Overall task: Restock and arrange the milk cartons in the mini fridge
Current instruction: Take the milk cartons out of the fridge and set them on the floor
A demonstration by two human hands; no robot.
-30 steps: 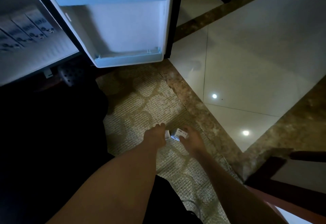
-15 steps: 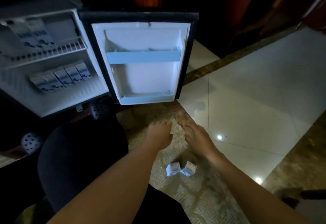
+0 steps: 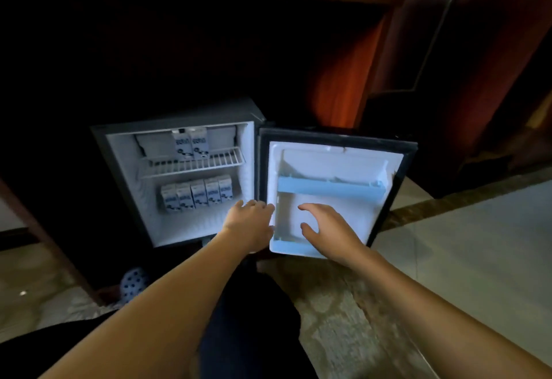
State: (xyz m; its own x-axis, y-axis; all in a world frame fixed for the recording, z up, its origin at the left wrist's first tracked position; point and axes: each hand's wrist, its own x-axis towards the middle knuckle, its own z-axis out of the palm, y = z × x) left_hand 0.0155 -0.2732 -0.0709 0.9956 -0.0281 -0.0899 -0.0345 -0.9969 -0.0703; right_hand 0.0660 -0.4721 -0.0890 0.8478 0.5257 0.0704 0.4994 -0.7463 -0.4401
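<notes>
The mini fridge point(image 3: 125, 175) stands open on the floor, its door point(image 3: 334, 169) swung out to the right. Two white and blue milk cartons point(image 3: 191, 144) stand on the upper wire shelf point(image 3: 194, 165). A row of several cartons point(image 3: 197, 195) stands on the fridge floor below. My left hand point(image 3: 249, 223) reaches toward the fridge's lower right edge, fingers relaxed and holding nothing. My right hand point(image 3: 327, 229) hovers in front of the door's inner panel, fingers spread and holding nothing. The door's two light blue racks point(image 3: 328, 192) hold nothing.
Dark wooden furniture point(image 3: 448, 50) rises behind and to the right of the fridge. A patterned rug point(image 3: 343, 319) lies under my arms, with pale floor tiles point(image 3: 478, 244) to the right. A spotted slipper point(image 3: 133, 284) lies at lower left beside my dark-clothed knee.
Both hands let go of the two cartons on the rug and rose toward the fridge. My view lifted, so those cartons are out of frame now.
</notes>
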